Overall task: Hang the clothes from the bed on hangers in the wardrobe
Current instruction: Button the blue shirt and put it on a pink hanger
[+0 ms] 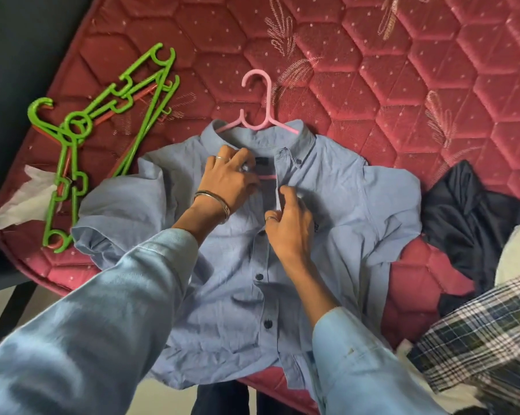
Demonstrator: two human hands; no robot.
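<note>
**Careful: collar not yet buttoned**

Your left hand (229, 178) and right hand (288, 217) pinch the placket of the blue shirt (342, 205), lying on the bed (402, 85) over the pink hanger (257, 115). Lift it unbuttoned and the shoulders could slide off.

The light blue cloth shirt (327, 205) looks soft and wrinkly. The pink plastic hanger (260, 100) at 12 o'clock and green plastic hangers (73, 130) at 9 o'clock shine smooth. The red quilted mattress (402, 70) looks silky.
</note>
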